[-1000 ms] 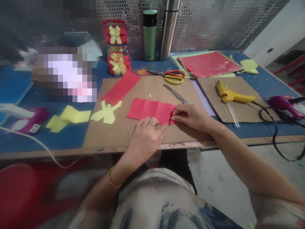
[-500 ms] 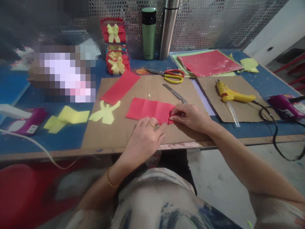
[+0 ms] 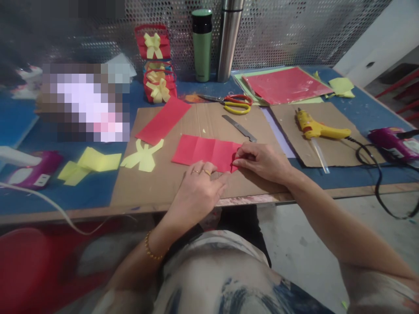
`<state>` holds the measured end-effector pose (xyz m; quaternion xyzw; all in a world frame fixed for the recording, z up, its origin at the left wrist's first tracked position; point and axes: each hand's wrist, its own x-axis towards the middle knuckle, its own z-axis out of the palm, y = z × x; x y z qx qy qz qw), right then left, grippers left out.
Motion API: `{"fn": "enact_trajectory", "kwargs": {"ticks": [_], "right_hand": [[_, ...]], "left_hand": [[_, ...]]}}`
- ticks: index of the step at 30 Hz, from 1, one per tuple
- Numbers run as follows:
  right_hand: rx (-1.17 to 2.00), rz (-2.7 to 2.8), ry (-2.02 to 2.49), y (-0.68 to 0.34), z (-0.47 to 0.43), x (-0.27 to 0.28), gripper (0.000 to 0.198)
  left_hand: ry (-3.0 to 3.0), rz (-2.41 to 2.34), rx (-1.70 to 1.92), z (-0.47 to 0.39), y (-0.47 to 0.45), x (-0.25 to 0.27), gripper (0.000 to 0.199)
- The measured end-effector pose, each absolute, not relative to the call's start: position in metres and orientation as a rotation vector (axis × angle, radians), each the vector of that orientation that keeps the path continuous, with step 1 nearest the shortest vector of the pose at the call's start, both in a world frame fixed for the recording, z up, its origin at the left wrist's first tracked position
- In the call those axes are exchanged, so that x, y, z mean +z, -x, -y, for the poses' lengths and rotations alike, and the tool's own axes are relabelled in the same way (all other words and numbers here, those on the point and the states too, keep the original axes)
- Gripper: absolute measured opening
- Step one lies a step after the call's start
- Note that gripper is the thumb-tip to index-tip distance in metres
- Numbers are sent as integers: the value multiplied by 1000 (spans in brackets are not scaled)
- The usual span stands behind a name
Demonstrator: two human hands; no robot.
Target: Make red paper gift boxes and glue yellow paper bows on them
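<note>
A creased strip of red paper (image 3: 203, 150) lies on the brown cardboard (image 3: 147, 187), its right end bent upward. Pinched between the thumb and fingers of my right hand (image 3: 262, 161) is that raised end. My left hand (image 3: 203, 185) holds the strip's lower edge against the cardboard, fingers curled and close together, thumb reaching toward the fold. Left of the strip are a second red paper strip (image 3: 163, 120) and a pale yellow paper bow cutout (image 3: 143, 156). A bare cutter blade (image 3: 238, 127) lies just above my right hand.
Scissors (image 3: 237, 104) lie behind the cardboard. A yellow glue gun (image 3: 319, 127) rests on another cardboard piece at right, its cord trailing. Red sheets (image 3: 288, 85), a green tumbler (image 3: 202, 48), a steel flask (image 3: 229, 43) and finished red bow pieces (image 3: 153, 46) stand behind. Folded yellow papers (image 3: 91, 163) lie left.
Both hands stay almost where they were on the red paper, with the right still pinching its end. The view has shifted slightly.
</note>
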<state>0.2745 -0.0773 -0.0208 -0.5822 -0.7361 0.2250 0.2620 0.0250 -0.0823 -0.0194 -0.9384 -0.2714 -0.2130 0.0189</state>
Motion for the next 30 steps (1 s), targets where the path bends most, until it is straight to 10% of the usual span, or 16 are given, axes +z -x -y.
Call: {"fn": "enact_trajectory", "kwargs": {"ticks": [30], "right_hand": [[365,2094,1642,-265,80,-24,11]], "left_hand": [[2869,867,-559,82,-26,-23,36]]}}
